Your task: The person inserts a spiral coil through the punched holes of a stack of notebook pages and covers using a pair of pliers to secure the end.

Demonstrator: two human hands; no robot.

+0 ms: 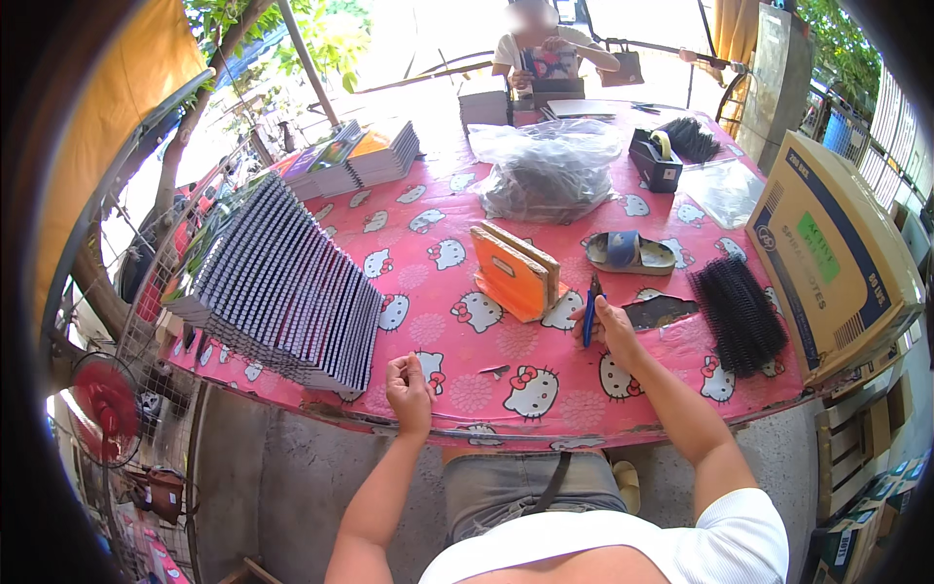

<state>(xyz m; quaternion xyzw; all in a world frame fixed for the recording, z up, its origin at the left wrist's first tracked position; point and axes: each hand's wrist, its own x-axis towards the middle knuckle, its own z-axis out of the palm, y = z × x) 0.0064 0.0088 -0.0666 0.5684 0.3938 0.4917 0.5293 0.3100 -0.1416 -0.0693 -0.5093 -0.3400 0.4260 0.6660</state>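
Gripping blue-handled pliers (590,317): our right hand (617,329), long axis running near to far.
Left hand (410,394): curled, contents unclear to us.
Notebook stack (292,292): left, nearer that hand.

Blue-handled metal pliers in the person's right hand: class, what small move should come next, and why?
Probably the left hand should reach for one notebook from the tall, dark-and-white striped stack of paper notebooks: that stack stands close by, and nothing is plainly visible in the left hand, while the right hand holds the blue-handled metal pliers.
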